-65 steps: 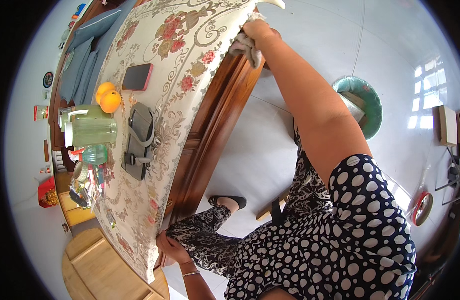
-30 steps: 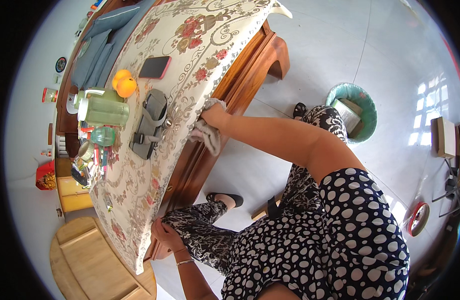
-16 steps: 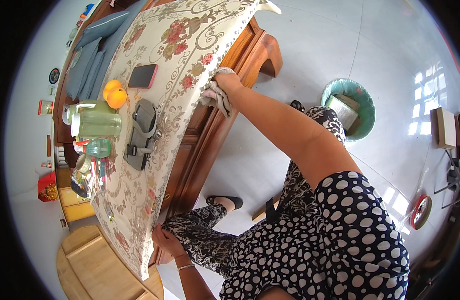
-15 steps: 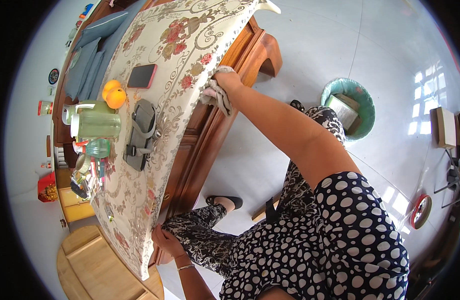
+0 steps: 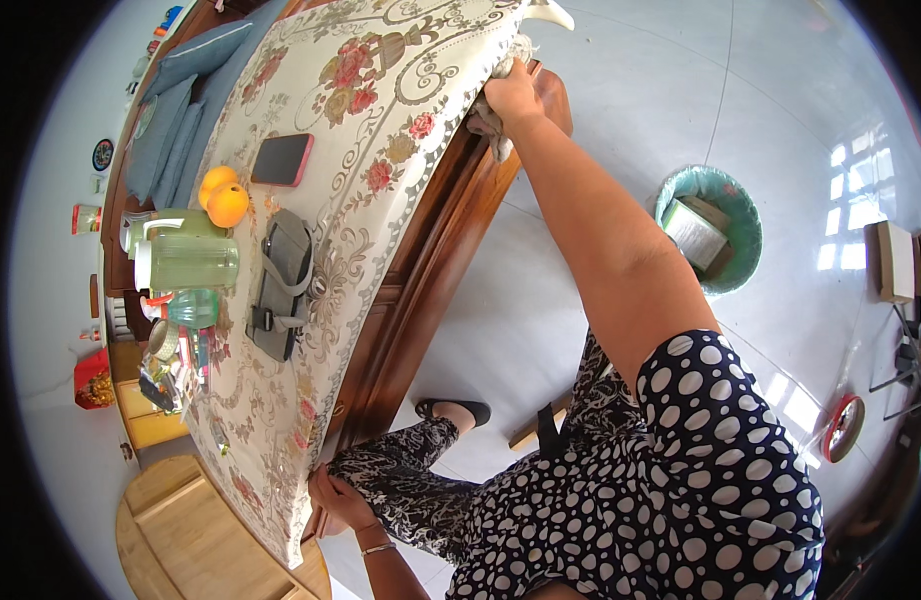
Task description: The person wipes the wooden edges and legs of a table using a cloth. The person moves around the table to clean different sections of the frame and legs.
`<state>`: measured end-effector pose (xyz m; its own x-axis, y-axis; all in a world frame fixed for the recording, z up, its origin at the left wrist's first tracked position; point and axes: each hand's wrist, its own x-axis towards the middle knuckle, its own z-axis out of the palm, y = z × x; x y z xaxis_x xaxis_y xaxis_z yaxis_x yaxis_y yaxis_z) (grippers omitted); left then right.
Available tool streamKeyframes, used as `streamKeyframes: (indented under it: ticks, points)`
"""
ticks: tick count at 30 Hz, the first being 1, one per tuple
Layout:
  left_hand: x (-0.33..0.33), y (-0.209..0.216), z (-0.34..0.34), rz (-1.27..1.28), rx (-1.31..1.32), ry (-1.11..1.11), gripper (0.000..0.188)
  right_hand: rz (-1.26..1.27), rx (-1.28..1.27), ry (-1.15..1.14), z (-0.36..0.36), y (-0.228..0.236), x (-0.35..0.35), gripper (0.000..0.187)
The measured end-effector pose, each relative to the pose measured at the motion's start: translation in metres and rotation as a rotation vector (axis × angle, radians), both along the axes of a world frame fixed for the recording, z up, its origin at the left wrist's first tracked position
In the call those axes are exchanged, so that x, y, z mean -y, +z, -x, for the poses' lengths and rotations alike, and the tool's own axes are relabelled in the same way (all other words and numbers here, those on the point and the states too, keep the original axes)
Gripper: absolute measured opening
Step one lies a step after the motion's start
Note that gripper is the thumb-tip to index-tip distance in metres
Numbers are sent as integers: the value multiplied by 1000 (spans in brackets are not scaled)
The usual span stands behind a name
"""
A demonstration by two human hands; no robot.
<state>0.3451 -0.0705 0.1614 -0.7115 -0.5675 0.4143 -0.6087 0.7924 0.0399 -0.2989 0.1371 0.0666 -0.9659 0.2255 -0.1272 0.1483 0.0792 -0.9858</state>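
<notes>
Clamped: right hand point(image 5: 514, 92) closed around grey cloth point(image 5: 493, 128), a loose end hanging below | cloth location: against the wooden table's point(image 5: 406, 325) side, near its far corner | left hand point(image 5: 341, 500): by tablecloth's point(image 5: 326, 245) near edge, finger closure can't be told

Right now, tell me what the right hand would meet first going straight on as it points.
Past the grey rag it grips, the right hand would likely meet the edge of the floral tablecloth first, though depth there is hard to judge.
</notes>
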Motion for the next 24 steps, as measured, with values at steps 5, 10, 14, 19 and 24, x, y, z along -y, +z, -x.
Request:
streamKeyframes:
  ticks: [5,10,14,19,24]
  points:
    - [9,-3,-15,5,2,-22,25,85,160,146,-26,17,-4,60]
    - [10,-6,-14,8,-15,-9,26,34,157,150,-60,26,3,69]
    - [8,-5,-13,12,-31,14,25,-11,134,184,-94,24,15,61]
    - [9,-6,-19,20,-70,15,23,-54,91,289,-154,27,34,53]
    - [7,-8,-18,37,-87,6,23,67,126,449,-196,23,51,55]
